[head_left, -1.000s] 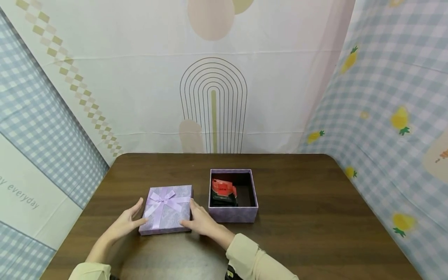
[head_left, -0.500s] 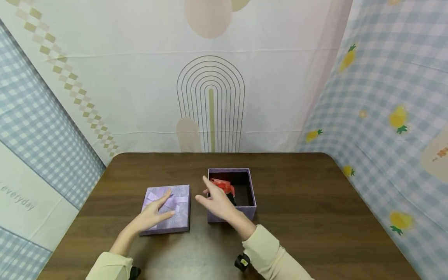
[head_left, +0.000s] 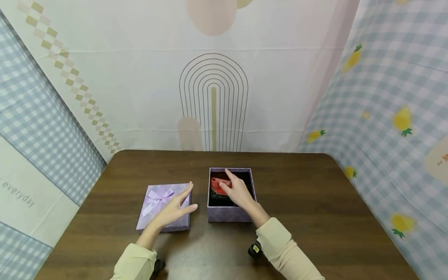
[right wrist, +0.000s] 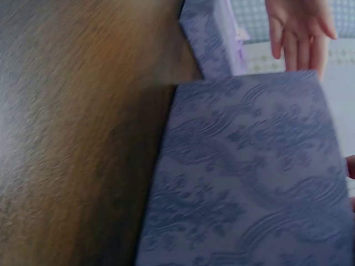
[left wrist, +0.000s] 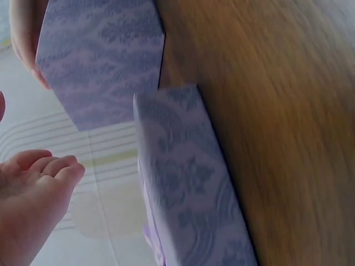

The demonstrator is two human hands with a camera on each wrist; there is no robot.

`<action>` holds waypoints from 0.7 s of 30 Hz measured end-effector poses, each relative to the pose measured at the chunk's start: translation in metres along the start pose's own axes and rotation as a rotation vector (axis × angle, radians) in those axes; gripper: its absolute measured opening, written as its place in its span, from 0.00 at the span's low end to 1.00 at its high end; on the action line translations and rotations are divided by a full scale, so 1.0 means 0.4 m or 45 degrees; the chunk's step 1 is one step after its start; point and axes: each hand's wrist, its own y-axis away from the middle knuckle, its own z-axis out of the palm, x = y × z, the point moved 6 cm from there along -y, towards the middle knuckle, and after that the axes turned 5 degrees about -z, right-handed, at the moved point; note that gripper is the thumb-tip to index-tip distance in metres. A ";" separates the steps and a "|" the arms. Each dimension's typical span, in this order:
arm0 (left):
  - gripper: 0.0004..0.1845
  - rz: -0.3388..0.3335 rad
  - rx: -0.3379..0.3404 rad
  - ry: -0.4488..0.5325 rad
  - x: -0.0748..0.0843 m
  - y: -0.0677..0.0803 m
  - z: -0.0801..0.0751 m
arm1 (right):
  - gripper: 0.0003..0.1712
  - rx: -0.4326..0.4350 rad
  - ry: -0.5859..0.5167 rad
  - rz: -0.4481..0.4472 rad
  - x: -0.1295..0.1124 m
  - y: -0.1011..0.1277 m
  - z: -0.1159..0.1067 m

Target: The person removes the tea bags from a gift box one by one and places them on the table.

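Note:
My left hand (head_left: 171, 212) hovers over the right side of a purple gift box lid (head_left: 145, 216), its fingers straight and thumb spread, holding nothing. A ribbon bow (head_left: 159, 197) decorates the lid, which lies flat on the table. To the right stands the open purple box (head_left: 229, 214), dark inside. My right hand (head_left: 240, 193) is over its opening, index finger stretched out and thumb apart. Below that hand, a red and dark-green packet (head_left: 217, 190) sits in the box's left part, partly covered by the fingers. In the right wrist view the box's patterned wall (right wrist: 249, 172) hides most of the right hand.
The brown wooden table (head_left: 297, 221) carries the lid and box side by side with a narrow gap. A white patterned cloth (head_left: 147, 97) hangs behind it, and a blue checked cloth (head_left: 378, 128) hangs on the right.
Both hands have left the lid's sides, where they were one second ago. The left moved right across the lid; the right moved right, over the open box. Lid and box stay about in place.

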 end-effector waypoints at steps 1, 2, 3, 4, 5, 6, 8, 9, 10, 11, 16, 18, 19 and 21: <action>0.39 -0.004 -0.004 0.006 0.001 -0.005 0.006 | 0.31 -0.002 0.007 0.007 0.007 0.000 0.000; 0.39 0.001 -0.001 0.006 0.002 -0.010 0.011 | 0.30 -0.003 0.017 0.013 0.013 -0.001 0.001; 0.39 0.007 0.000 0.001 0.003 -0.015 0.016 | 0.30 -0.006 0.023 0.015 0.017 -0.001 0.001; 0.39 0.008 0.001 -0.001 0.004 -0.018 0.021 | 0.29 -0.011 0.030 0.021 0.021 -0.002 0.002; 0.38 0.010 0.004 -0.004 0.005 -0.021 0.025 | 0.29 -0.019 0.038 0.030 0.024 -0.003 0.003; 0.38 0.016 0.006 -0.009 0.007 -0.023 0.029 | 0.28 -0.031 0.049 0.040 0.026 -0.003 0.005; 0.37 0.031 0.016 -0.018 0.011 -0.028 0.036 | 0.28 -0.068 0.065 0.062 0.028 -0.004 0.007; 0.37 0.034 0.019 -0.017 0.014 -0.030 0.040 | 0.28 -0.091 0.072 0.075 0.029 -0.004 0.009; 0.37 0.036 0.022 -0.011 0.017 -0.033 0.043 | 0.28 -0.114 0.081 0.094 0.032 -0.004 0.010; 0.37 0.040 0.023 -0.004 0.019 -0.037 0.047 | 0.29 -0.135 0.089 0.110 0.033 -0.004 0.011; 0.36 0.040 0.010 0.032 0.030 -0.056 0.071 | 0.29 -0.189 0.129 0.184 0.050 -0.004 0.010; 0.37 0.027 0.007 0.029 0.031 -0.062 0.080 | 0.28 -0.210 0.159 0.213 0.060 -0.003 0.010; 0.37 0.023 0.006 0.026 0.030 -0.065 0.084 | 0.28 -0.224 0.179 0.229 0.064 -0.002 0.012; 0.38 0.015 0.009 0.018 0.028 -0.068 0.092 | 0.27 -0.267 0.225 0.252 0.073 0.000 0.018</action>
